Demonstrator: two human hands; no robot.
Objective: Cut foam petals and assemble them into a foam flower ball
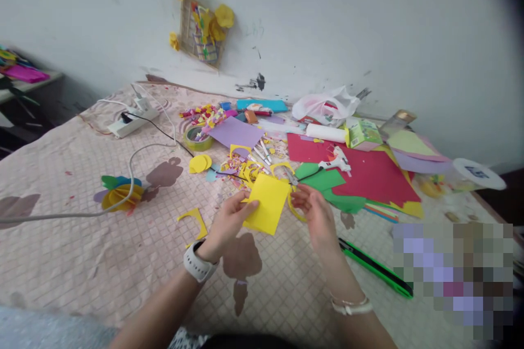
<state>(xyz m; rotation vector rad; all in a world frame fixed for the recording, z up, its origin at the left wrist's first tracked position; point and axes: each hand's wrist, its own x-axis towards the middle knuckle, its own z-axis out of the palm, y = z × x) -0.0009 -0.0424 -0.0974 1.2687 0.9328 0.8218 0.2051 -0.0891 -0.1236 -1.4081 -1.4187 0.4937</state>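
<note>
My left hand [235, 215] is closed on a yellow paper sheet [270, 202], pinching its left side between thumb and fingers. The sheet is rectangular and held above the table. Just to its right, my right hand [313, 210] has its fingers curled at a pair of scissors [293, 177] with a yellow handle loop [295, 208]. The blades point away from me, and the fingers partly hide the handle. Beyond the sheet lie yellow paper offcuts [250, 172] with round holes. Another curved offcut [198, 221] rests near my left wrist.
A green-and-black cutter [376, 267] lies right of my right forearm. A white glue gun [336, 161] rests on red paper [368, 180], beside green paper [323, 180]. A grey cable [130, 169] crosses the left side, near a paper flower [120, 196] and a power strip [133, 122].
</note>
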